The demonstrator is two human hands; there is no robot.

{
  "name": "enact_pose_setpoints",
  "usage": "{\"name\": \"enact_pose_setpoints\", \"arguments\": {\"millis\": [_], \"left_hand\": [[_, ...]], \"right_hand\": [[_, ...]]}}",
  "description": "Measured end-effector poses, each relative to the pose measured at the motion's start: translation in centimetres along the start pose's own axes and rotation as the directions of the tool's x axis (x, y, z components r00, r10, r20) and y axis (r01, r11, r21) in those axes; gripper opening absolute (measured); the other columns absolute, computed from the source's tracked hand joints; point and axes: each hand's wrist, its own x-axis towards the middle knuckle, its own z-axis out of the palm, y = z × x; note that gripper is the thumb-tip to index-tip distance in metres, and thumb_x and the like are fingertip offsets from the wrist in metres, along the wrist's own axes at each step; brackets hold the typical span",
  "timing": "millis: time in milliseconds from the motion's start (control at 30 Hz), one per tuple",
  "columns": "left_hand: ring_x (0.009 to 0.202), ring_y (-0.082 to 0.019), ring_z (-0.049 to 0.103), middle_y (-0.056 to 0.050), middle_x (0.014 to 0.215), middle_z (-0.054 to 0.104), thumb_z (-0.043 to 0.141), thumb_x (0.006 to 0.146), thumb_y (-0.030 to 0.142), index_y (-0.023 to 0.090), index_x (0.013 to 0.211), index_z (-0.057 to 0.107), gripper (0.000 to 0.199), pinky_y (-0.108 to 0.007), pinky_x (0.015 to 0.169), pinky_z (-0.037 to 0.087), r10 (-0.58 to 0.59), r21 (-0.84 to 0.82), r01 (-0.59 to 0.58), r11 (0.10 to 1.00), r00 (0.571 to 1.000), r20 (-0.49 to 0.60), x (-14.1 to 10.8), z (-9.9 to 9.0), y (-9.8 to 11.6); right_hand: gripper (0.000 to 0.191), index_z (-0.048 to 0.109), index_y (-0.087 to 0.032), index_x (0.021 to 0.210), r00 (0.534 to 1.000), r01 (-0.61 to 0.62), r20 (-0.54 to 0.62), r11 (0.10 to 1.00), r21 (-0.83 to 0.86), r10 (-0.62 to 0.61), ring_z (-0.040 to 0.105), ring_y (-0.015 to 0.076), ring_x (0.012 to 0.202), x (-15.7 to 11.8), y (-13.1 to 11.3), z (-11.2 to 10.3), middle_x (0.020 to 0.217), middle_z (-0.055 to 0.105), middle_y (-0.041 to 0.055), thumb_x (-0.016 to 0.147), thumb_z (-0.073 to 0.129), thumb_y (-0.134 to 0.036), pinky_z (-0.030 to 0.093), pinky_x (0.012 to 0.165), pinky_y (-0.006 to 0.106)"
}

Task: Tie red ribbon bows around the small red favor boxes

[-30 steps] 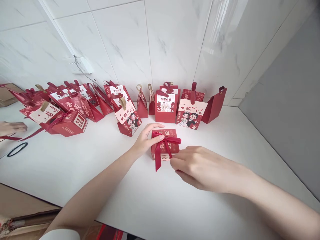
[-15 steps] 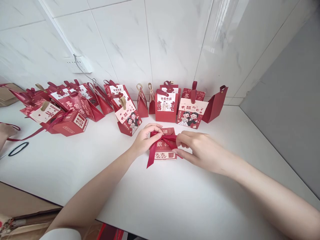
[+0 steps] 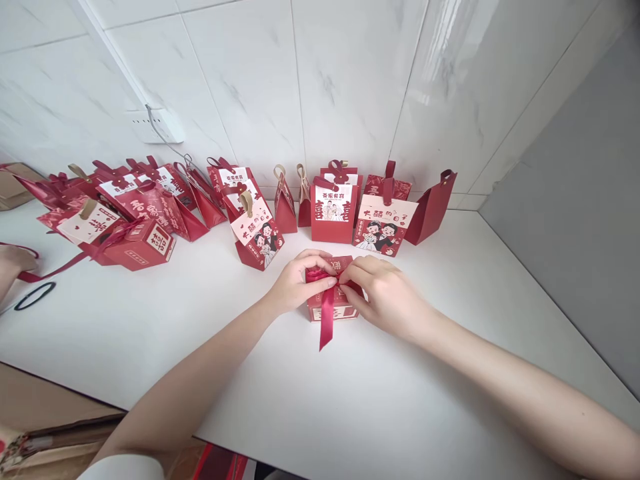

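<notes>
A small red box (image 3: 319, 312) with gold and white lettering sits on the white table between my hands. Dark red ribbon (image 3: 327, 320) crosses its top, and one tail hangs down over the front. My left hand (image 3: 303, 280) pinches the ribbon at the box's top left. From the right, my right hand (image 3: 377, 287) has its fingertips closed on the ribbon near the middle of the box, close to my left fingertips. The ribbon's crossing point is partly hidden by my fingers.
Red gift boxes (image 3: 333, 223) with ribbon loops stand along the tiled wall. More boxes (image 3: 145, 247) crowd the left side. Another person's hand (image 3: 10, 267) holds ribbon at the far left, near black-handled scissors (image 3: 35, 297). A socket strip (image 3: 157, 127) is on the wall.
My right hand has moved left, to the middle of the box. The hanging ribbon tail has shifted right, and the box sits slightly farther right.
</notes>
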Motion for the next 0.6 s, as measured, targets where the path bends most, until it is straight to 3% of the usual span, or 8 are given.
{"name": "enact_pose_setpoints", "arguments": {"millis": [133, 233, 333, 433, 600], "left_hand": [[0.116, -0.024, 0.056, -0.009, 0.119, 0.056, 0.072, 0.078, 0.032, 0.019, 0.083, 0.068, 0.015, -0.041, 0.106, 0.04, -0.032, -0.024, 0.031, 0.999, 0.999, -0.024, 0.0, 0.1, -0.1], [0.115, -0.025, 0.056, -0.009, 0.118, 0.057, 0.073, 0.077, 0.034, 0.018, 0.081, 0.067, 0.017, -0.043, 0.108, 0.037, -0.06, -0.04, 0.059, 0.997, 0.998, -0.032, 0.1, 0.1, -0.2], [0.117, -0.025, 0.055, -0.009, 0.116, 0.057, 0.074, 0.076, 0.035, 0.018, 0.079, 0.068, 0.018, -0.042, 0.111, 0.033, -0.08, -0.04, 0.079, 0.996, 0.996, -0.039, 0.2, 0.1, -0.2], [0.118, -0.026, 0.054, -0.009, 0.115, 0.057, 0.074, 0.075, 0.037, 0.018, 0.077, 0.068, 0.02, -0.042, 0.111, 0.033, -0.089, -0.045, 0.087, 0.995, 0.995, -0.041, 0.1, 0.3, 0.0], [0.119, -0.026, 0.053, -0.009, 0.117, 0.055, 0.074, 0.076, 0.036, 0.018, 0.079, 0.067, 0.019, -0.042, 0.111, 0.034, -0.106, -0.03, 0.105, 0.994, 0.994, -0.02, -0.1, 0.6, 0.3]], "right_hand": [[0.014, 0.061, -0.015, 0.086, 0.987, 0.094, -0.113, 0.986, -0.139, -0.11, 0.053, 0.0187, 0.071, 0.1, 0.5, 1.0, 0.077, 0.059, 0.0038, 0.096, 0.051, -0.016, 0.04, 0.067, 0.032], [0.022, 0.061, -0.014, 0.08, 0.955, 0.214, -0.149, 0.943, -0.255, -0.257, 0.048, 0.017, 0.064, 0.1, 0.6, 0.8, 0.071, 0.055, 0.0027, 0.097, 0.047, -0.012, 0.037, 0.063, 0.032], [0.03, 0.059, -0.014, 0.074, 0.889, 0.407, -0.044, 0.832, -0.377, -0.455, 0.045, 0.0166, 0.064, 0.1, -0.2, -0.4, 0.07, 0.053, 0.0027, 0.096, 0.043, -0.002, 0.036, 0.063, 0.031], [0.032, 0.059, -0.014, 0.07, 0.818, 0.53, 0.048, 0.719, -0.451, -0.573, 0.044, 0.0171, 0.064, -0.2, -1.6, -1.8, 0.069, 0.052, 0.0029, 0.093, 0.044, 0.002, 0.036, 0.062, 0.032], [0.034, 0.06, -0.016, 0.067, 0.806, 0.576, 0.135, 0.709, -0.408, -0.577, 0.045, 0.0182, 0.062, -1.2, -3.5, -1.7, 0.067, 0.051, 0.0037, 0.09, 0.045, 0.004, 0.035, 0.057, 0.033]]}}
